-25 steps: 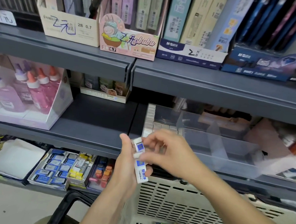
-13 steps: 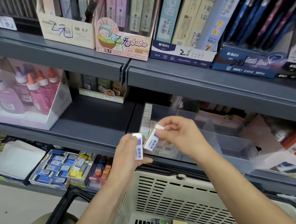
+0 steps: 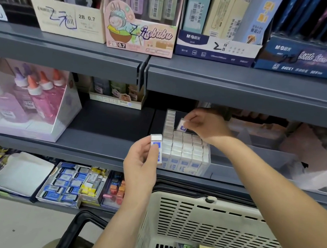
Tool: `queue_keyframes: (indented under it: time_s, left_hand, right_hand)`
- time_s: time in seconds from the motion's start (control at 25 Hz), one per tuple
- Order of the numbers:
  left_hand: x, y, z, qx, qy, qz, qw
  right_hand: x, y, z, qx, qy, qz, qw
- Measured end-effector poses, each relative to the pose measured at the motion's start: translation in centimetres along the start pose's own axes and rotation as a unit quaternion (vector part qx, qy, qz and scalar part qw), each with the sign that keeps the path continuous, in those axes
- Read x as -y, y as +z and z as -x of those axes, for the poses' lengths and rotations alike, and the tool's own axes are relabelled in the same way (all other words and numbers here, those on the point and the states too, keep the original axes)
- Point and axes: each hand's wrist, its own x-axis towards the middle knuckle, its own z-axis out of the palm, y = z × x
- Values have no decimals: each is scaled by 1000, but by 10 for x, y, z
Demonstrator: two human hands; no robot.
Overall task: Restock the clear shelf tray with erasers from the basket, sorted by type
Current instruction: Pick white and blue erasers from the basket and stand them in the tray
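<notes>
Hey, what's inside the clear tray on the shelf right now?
The clear tray's left compartment holds rows of white erasers; the right hand pinches another eraser above them. The forearm hides part of the next compartment.

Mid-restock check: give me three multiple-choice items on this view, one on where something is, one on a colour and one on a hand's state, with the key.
1. Where is the right-hand eraser, pinched by the right hand?
A. Over the left compartment of the clear tray
B. Down at the floor
C. Up at the top shelf

2. What colour is the label on the left-hand eraser?
A. Green
B. Blue
C. Red

3. The left hand is:
A. Open and empty
B. Gripping one eraser
C. Flat on a shelf

Key:
1 A: it hangs over the back of that compartment.
2 B: a blue patch shows on the white sleeve.
3 B: fingers and thumb curl round the eraser.
</notes>
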Motion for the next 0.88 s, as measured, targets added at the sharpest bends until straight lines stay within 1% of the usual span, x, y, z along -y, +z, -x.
queue_keyframes:
  time_s: [0.08,0.28,0.36,0.4,0.48,0.52,0.6,0.68,0.72,0.8,0.88]
  left_hand:
    - [1,-2,0,0,4,5,1000]
    - [1,-2,0,-1,3,23,1000]
    - [2,-2,1,1,5,21,1000]
    - [2,-2,2,2,8,20,1000]
    - [2,-3,2,3,8,21,1000]
    - [2,-3,2,5,9,19,1000]
    - [1,-3,2,20,14,4,1000]
    - [-1,-1,3,36,22,-1,999]
    - [-1,0,3,41,28,-5,999]
    - [1,1,3,45,36,-35,998]
    - [5,1,2,52,29,-98,993]
  right_hand:
    - [-1,6,-4,12,-12,0,1000]
    - [-2,15,-9,74,-29,88,993]
    - [3,13,-3,67,-29,98,993]
    - [8,11,2,39,-35,96,994]
    - [19,7,18,-12,-50,40,998]
    - [25,5,27,-8,-61,-8,998]
    - [36,2,47,53,-87,-91,991]
    - [40,-1,59,113,-90,-125,982]
    - [39,-4,60,121,-83,-136,980]
    - [35,-15,54,99,-54,-157,981]
    - [27,-27,42,61,-10,-175,983]
